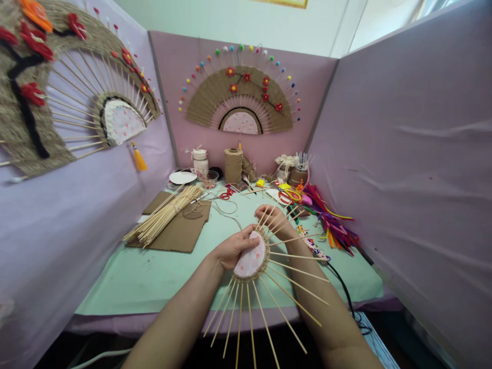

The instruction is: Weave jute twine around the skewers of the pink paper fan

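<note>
My left hand point(239, 247) grips a half-round fan base point(251, 260) covered in pink-dotted white cloth, with the thumb lying on its face. Twine edges its curved rim, and thin wooden sticks point(286, 278) fan out from it to the right and downward. Behind the upper sticks is my right hand point(274, 221), its fingers pinched together; what they hold is too small to make out. A loose strand of twine point(230, 214) trails across the table to near my left hand.
A bundle of sticks point(165, 215) lies on cardboard point(196, 236) at left. A twine spool point(232, 166), red scissors point(226, 193) and a white jar point(200, 163) stand or lie behind. Pipe cleaners point(332, 220) and a patterned glue gun point(313, 245) are right. Finished fans point(203, 105) hang on the partitions.
</note>
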Demonstrator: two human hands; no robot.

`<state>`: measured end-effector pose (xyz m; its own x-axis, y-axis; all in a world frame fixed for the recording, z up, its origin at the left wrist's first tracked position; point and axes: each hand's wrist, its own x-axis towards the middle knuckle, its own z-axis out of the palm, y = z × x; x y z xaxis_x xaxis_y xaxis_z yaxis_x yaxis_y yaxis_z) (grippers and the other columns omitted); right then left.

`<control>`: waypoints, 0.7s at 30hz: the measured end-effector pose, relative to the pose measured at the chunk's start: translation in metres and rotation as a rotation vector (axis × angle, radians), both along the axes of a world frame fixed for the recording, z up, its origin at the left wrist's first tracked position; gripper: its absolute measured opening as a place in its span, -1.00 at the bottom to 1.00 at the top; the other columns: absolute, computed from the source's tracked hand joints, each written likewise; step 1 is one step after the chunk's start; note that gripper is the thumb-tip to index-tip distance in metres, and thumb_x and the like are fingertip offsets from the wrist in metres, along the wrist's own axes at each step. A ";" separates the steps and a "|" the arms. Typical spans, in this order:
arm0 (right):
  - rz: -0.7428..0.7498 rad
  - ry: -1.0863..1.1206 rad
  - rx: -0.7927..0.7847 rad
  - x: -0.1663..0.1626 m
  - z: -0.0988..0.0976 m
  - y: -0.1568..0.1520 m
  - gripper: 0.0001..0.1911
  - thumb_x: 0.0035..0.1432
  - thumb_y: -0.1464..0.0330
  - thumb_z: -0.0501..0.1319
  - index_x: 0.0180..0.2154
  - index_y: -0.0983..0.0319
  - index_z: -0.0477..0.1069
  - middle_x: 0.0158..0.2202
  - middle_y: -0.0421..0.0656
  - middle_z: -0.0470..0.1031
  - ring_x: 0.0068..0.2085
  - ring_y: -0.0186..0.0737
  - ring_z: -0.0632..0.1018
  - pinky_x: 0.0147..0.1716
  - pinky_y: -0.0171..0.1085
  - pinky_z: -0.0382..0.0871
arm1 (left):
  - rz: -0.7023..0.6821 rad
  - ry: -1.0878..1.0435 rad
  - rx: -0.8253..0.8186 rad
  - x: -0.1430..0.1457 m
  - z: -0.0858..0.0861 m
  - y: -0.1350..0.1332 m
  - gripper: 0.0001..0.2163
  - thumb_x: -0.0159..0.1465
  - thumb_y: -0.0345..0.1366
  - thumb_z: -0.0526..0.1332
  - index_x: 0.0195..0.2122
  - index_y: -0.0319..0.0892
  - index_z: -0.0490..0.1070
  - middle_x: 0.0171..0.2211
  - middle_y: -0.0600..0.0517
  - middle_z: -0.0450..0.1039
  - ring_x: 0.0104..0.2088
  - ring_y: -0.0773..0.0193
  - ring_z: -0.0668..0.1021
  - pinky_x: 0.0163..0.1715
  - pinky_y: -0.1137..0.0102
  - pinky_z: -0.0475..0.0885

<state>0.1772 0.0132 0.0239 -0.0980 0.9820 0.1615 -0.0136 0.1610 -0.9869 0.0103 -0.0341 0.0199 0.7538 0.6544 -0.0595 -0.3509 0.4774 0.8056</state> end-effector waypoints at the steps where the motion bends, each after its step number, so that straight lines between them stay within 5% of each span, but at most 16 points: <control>1: -0.002 -0.015 -0.006 0.005 0.001 0.000 -0.76 -0.17 0.23 0.32 -0.50 0.26 0.37 -0.62 -0.30 0.29 -0.59 -0.43 0.26 -0.56 -0.37 0.12 | 0.001 0.003 0.008 -0.001 0.000 0.001 -0.64 0.02 -0.32 0.35 -0.17 -0.17 0.28 -0.43 0.08 0.41 -0.53 0.42 0.49 -0.53 0.55 0.37; 8: -0.125 0.294 0.103 0.041 0.008 0.004 -0.77 -0.09 0.23 0.30 -0.42 0.18 0.31 -0.56 -0.30 0.26 -0.56 -0.41 0.29 -0.48 -0.33 0.24 | -0.003 0.021 0.052 -0.007 -0.003 0.005 -0.68 0.05 -0.32 0.33 -0.18 -0.18 0.30 -0.43 0.06 0.41 -0.53 0.42 0.48 -0.53 0.54 0.38; 13: -0.189 0.406 0.271 0.041 0.014 0.002 -0.80 -0.10 0.30 0.29 -0.37 0.12 0.32 -0.38 -0.23 0.36 -0.42 -0.34 0.38 -0.35 -0.26 0.34 | -0.070 0.043 0.031 -0.005 -0.005 0.004 -0.70 0.05 -0.34 0.32 -0.20 -0.20 0.31 -0.44 0.05 0.40 -0.53 0.42 0.48 -0.52 0.54 0.37; 21: -0.252 0.525 0.282 0.042 0.010 0.012 -0.78 -0.20 0.39 0.35 -0.44 0.17 0.36 -0.45 -0.28 0.37 -0.46 -0.41 0.35 -0.40 -0.34 0.27 | -0.139 0.056 -0.011 0.002 -0.006 -0.001 -0.71 0.04 -0.34 0.33 -0.24 -0.21 0.29 -0.45 0.05 0.42 -0.52 0.39 0.49 -0.50 0.51 0.37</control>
<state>0.2187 0.0254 0.0339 0.2925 0.8773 0.3804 -0.4105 0.4745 -0.7787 0.0121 -0.0351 0.0138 0.8324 0.5431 -0.1105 -0.2356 0.5272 0.8165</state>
